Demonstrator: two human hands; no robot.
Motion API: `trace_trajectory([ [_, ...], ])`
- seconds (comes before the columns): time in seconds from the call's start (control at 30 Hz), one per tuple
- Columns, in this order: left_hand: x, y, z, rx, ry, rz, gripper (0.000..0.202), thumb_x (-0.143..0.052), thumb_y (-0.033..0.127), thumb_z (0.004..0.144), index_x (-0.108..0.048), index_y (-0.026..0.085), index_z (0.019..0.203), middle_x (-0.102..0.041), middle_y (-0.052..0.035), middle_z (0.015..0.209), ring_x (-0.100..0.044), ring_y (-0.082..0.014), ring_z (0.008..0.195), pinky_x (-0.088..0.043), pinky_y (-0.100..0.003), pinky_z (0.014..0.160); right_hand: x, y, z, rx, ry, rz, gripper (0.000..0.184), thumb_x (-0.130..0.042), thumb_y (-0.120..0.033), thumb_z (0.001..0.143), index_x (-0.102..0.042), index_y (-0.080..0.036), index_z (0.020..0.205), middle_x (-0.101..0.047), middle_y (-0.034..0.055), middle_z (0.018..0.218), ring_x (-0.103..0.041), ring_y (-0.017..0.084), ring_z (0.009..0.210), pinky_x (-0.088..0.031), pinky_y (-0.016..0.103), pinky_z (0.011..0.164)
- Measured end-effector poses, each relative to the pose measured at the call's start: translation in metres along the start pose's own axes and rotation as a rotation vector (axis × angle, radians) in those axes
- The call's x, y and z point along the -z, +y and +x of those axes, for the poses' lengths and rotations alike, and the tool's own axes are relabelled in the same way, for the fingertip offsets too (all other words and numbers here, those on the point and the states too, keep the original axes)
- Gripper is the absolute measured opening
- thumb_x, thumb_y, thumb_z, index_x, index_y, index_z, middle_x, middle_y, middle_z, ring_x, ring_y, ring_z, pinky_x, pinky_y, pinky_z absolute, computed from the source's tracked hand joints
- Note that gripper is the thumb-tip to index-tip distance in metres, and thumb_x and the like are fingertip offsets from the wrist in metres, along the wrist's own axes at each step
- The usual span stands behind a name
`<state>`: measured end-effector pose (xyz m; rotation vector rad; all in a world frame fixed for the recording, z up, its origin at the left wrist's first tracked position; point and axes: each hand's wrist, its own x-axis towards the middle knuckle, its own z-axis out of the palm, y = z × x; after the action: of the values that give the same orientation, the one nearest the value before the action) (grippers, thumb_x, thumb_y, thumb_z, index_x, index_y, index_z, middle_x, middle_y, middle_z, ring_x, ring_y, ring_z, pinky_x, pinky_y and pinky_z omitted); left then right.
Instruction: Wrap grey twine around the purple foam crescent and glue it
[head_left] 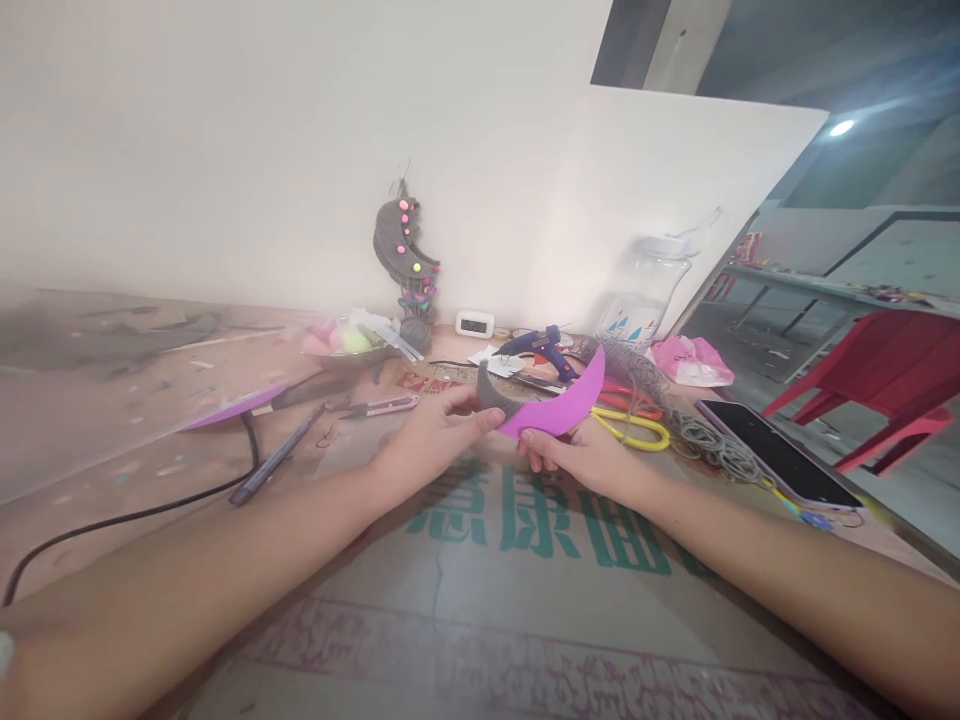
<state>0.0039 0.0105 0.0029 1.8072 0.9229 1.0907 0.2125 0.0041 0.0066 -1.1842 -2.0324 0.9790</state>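
Note:
A purple crescent cutout (561,408), partly wrapped in grey yarn at its left end, is held up between both hands. My left hand (442,430) pinches the yarn-covered end, its thumb on the wrapped part. My right hand (574,452) grips the crescent's lower edge near the middle, thumb in front and fingers behind. Loose grey yarn (712,440) lies in a tangle right of my right hand, beside yellow-handled scissors (649,432). A blue glue gun (544,345) rests just behind the crescent.
A grey crescent decoration with colourful pompoms (394,240) is against the wall. A small white clock (475,323), a bowl of pompoms (341,340), a clear jug (649,285) and a phone (776,450) surround the work area. A marker (277,455) and black cable (142,513) lie left.

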Motion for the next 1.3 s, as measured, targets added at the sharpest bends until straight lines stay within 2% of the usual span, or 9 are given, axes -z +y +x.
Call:
trace_trajectory([
  [0.2, -0.001, 0.000, 0.000, 0.117, -0.033, -0.094, 0.034, -0.062, 0.043, 0.079, -0.067, 0.016, 0.098, -0.070, -0.0054, 0.098, -0.063, -0.0181, 0.086, -0.048, -0.028, 0.075, 0.001, 0.002, 0.001, -0.034, 0.079, 0.039, 0.039, -0.052, -0.048, 0.087, -0.060, -0.016, 0.067, -0.060, 0.0023, 0.061, -0.050, 0.011, 0.053, -0.041, 0.024, 0.050],
  [0.3, -0.002, 0.000, 0.000, 0.106, -0.070, -0.074, 0.032, -0.061, 0.043, 0.079, -0.067, 0.015, 0.092, -0.070, -0.0044, 0.091, -0.062, -0.0171, 0.080, -0.047, -0.027, 0.071, 0.001, 0.000, 0.001, -0.047, 0.146, 0.076, 0.038, -0.055, -0.049, 0.085, -0.060, -0.016, 0.067, -0.061, 0.0023, 0.060, -0.050, 0.011, 0.052, -0.041, 0.023, 0.049],
  [0.4, -0.001, -0.002, 0.002, 0.052, 0.027, 0.010, 0.032, -0.057, 0.046, 0.082, -0.064, 0.015, 0.085, -0.065, -0.0011, 0.081, -0.057, -0.0142, 0.075, -0.043, -0.025, 0.067, 0.000, -0.001, 0.002, -0.054, 0.161, 0.103, 0.038, -0.056, -0.050, 0.083, -0.061, -0.015, 0.068, -0.061, 0.0021, 0.058, -0.048, 0.011, 0.049, -0.038, 0.023, 0.045],
  [0.5, 0.000, -0.007, 0.005, 0.033, 0.166, 0.015, 0.030, -0.055, 0.046, 0.084, -0.059, 0.016, 0.089, -0.061, -0.0005, 0.084, -0.055, -0.0129, 0.077, -0.041, -0.024, 0.067, 0.000, -0.001, 0.002, -0.084, 0.177, 0.108, 0.039, -0.058, -0.052, 0.081, -0.061, -0.015, 0.067, -0.059, 0.0015, 0.057, -0.047, 0.010, 0.047, -0.035, 0.022, 0.041],
  [0.57, 0.001, -0.010, 0.006, 0.034, 0.189, -0.012, 0.028, -0.056, 0.044, 0.084, -0.057, 0.016, 0.088, -0.061, -0.0005, 0.085, -0.055, -0.0125, 0.078, -0.041, -0.023, 0.068, 0.001, -0.001, 0.003, -0.111, 0.183, 0.120, 0.039, -0.060, -0.052, 0.079, -0.061, -0.015, 0.066, -0.057, 0.0009, 0.055, -0.047, 0.010, 0.047, -0.035, 0.023, 0.042],
  [0.73, 0.001, -0.010, 0.005, 0.066, 0.159, -0.038, 0.027, -0.061, 0.043, 0.080, -0.055, 0.017, 0.082, -0.062, -0.0001, 0.080, -0.056, -0.0124, 0.074, -0.042, -0.024, 0.068, 0.000, 0.002, 0.005, -0.097, 0.151, 0.320, 0.034, -0.067, -0.048, 0.075, -0.064, -0.015, 0.083, -0.054, -0.0028, 0.057, -0.046, 0.009, 0.050, -0.034, 0.023, 0.046],
  [0.93, 0.000, -0.006, 0.004, 0.069, 0.166, -0.056, 0.027, -0.060, 0.043, 0.080, -0.055, 0.017, 0.084, -0.065, -0.0018, 0.081, -0.059, -0.0141, 0.078, -0.044, -0.026, 0.074, -0.002, 0.004, 0.005, -0.112, 0.118, 0.292, 0.034, -0.069, -0.048, 0.072, -0.060, -0.015, 0.072, -0.054, -0.0026, 0.057, -0.042, 0.007, 0.047, -0.031, 0.022, 0.044],
  [1.17, -0.004, 0.003, -0.002, 0.065, 0.042, 0.081, 0.029, -0.060, 0.041, 0.080, -0.060, 0.018, 0.097, -0.063, -0.0018, 0.089, -0.056, -0.0141, 0.078, -0.044, -0.026, 0.069, 0.000, 0.000, 0.003, -0.149, 0.216, 0.215, 0.034, -0.070, -0.046, 0.071, -0.055, -0.016, 0.062, -0.049, -0.0036, 0.052, -0.042, 0.008, 0.048, -0.032, 0.022, 0.044],
  [1.3, -0.004, 0.006, -0.003, 0.035, 0.029, 0.153, 0.027, -0.055, 0.043, 0.082, -0.063, 0.017, 0.087, -0.063, -0.0022, 0.083, -0.055, -0.0152, 0.075, -0.042, -0.026, 0.067, 0.000, 0.000, 0.002, -0.109, 0.153, 0.179, 0.035, -0.068, -0.047, 0.073, -0.055, -0.016, 0.062, -0.051, -0.0027, 0.054, -0.044, 0.008, 0.048, -0.034, 0.022, 0.044],
])
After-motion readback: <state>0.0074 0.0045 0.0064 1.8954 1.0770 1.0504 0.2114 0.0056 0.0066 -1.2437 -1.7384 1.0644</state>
